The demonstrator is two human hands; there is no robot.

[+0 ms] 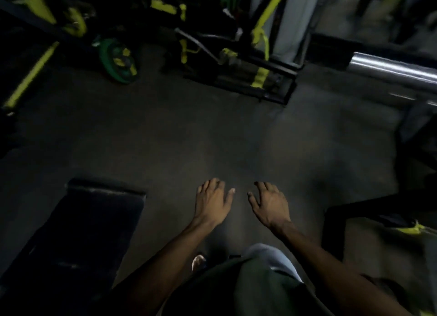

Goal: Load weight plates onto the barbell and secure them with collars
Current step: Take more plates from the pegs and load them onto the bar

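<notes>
both hands hanging empty over the bare floor (165,131), left hand (214,203) and right hand (270,205) with fingers spread loose. green weight plate (118,58) leaning far up-left by the yellow rack (260,76); left hand is nearer. barbell sleeve (392,70), bare, running off the right edge, long axis roughly crosswise. 0 collars in sight.
</notes>
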